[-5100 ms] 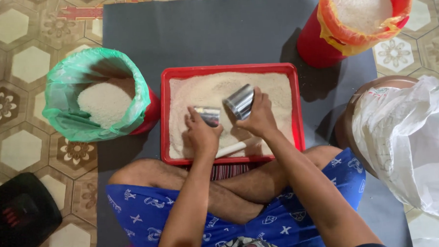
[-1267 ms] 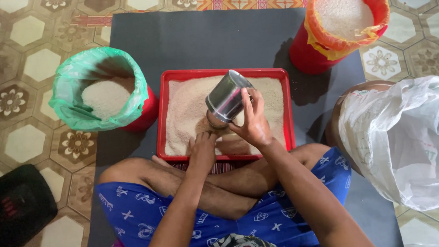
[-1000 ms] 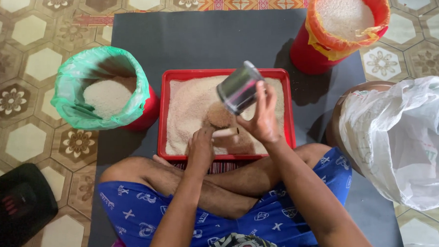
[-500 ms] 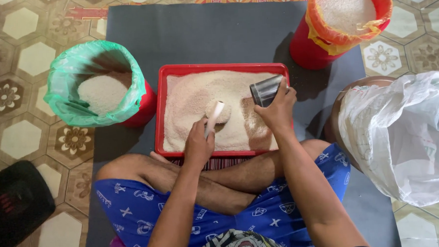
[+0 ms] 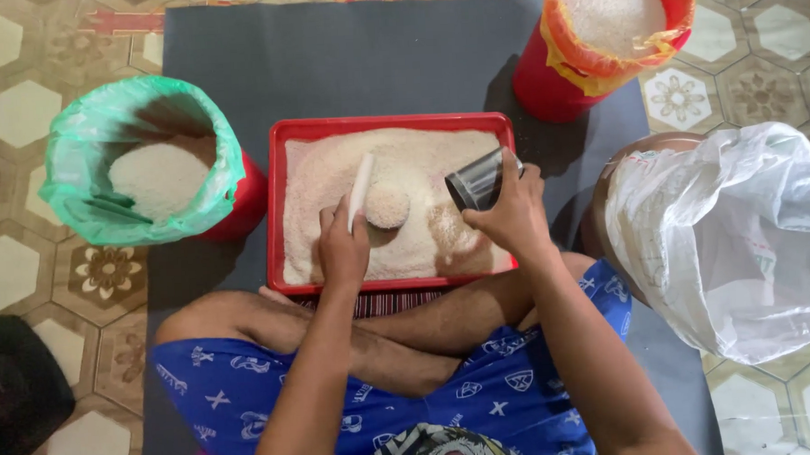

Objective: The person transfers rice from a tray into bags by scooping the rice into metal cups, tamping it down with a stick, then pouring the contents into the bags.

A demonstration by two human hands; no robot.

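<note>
A red tray (image 5: pixel 278 215) full of pale rice lies on a dark mat in front of my crossed legs. My left hand (image 5: pixel 343 247) holds a white flat stick (image 5: pixel 361 189) over the rice, next to a small round cup (image 5: pixel 388 205) heaped with rice that stands in the tray. My right hand (image 5: pixel 512 212) grips a shiny metal can (image 5: pixel 478 180), tipped on its side with its mouth to the left, just above the tray's right end.
A red bucket lined with a green bag (image 5: pixel 76 193) holding rice stands left of the tray. Another red bucket with an orange liner (image 5: pixel 568 43), full of rice, stands at the back right. A white plastic sack (image 5: pixel 742 240) sits at my right. A black object (image 5: pixel 16 399) lies at the lower left.
My right hand has carried the metal can from above the tray's middle down to its right end. My left hand has brought the white stick beside the heaped cup, which now shows in the tray.
</note>
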